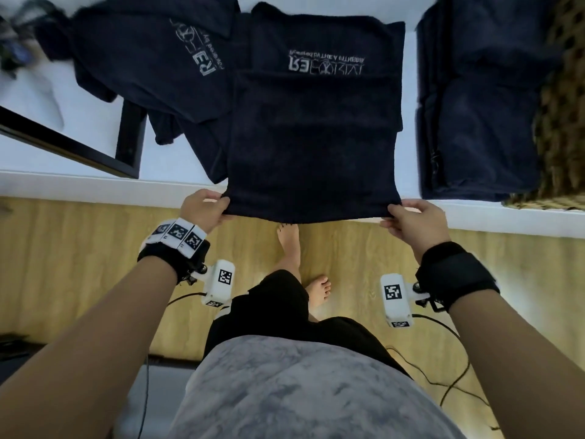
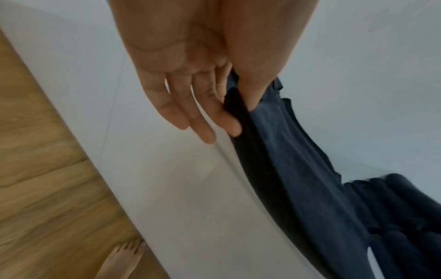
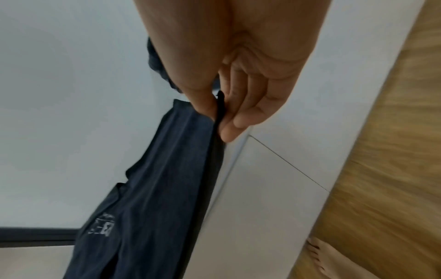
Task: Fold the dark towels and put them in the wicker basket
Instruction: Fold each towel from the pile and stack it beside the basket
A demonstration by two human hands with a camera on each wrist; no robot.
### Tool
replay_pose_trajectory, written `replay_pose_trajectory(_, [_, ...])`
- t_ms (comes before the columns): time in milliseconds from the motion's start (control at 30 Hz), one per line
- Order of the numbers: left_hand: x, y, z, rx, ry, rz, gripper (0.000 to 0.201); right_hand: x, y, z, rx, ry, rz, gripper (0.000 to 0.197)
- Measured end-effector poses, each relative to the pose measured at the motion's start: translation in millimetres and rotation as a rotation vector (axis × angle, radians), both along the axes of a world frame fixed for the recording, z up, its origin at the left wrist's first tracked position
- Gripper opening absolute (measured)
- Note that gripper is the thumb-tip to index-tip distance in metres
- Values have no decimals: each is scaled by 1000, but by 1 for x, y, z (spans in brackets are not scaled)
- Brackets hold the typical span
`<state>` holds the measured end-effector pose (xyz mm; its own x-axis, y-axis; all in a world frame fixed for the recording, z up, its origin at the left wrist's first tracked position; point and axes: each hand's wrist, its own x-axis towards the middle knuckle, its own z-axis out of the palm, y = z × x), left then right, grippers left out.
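Centre towel (image 1: 316,122) lies on the table (image 1: 411,74), crumpled towel (image 1: 152,55) left of it, folded stack (image 1: 481,106) right, wicker basket (image 1: 560,122) beyond.

The towel (image 1: 313,122) in the middle is dark navy cloth, thick and matt, with a soft rough pile and pale stitched letters. The second towel (image 1: 152,55) beside it has the same fuzzy cloth. The folded towels (image 1: 474,106) look equally matt. The basket (image 1: 560,122) is woven wicker, coarse and brownish. The table (image 1: 408,115) has a smooth white surface with a faint shine. The floor (image 1: 79,248) is light wood with visible grain, smooth. The wrist straps (image 1: 456,274) are black matt fabric.
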<state>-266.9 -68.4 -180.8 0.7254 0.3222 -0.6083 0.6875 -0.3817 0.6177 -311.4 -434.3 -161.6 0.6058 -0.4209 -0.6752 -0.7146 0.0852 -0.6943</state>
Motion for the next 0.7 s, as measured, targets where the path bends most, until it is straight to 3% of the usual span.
replay_pose_trajectory(100, [16,0,24,-91,-89,56,9,12,-6,23,-19,-128,-6,24])
replay_pose_trajectory(167, [30,-2,41,-171,-145,90,3,24,-7,38,29,-197,-10,17])
replay_pose_trajectory(300, [63,-6,67,-439,-155,147,13,58,-12,62,149,-266,-97,13])
replay_pose_trajectory(500, [123,-9,83,-605,-198,122,47,115,-20,82,247,-319,-93,39])
replay_pose_trajectory(700, [186,-24,82,-509,-281,214,11,184,-20,82,181,-342,-161,13])
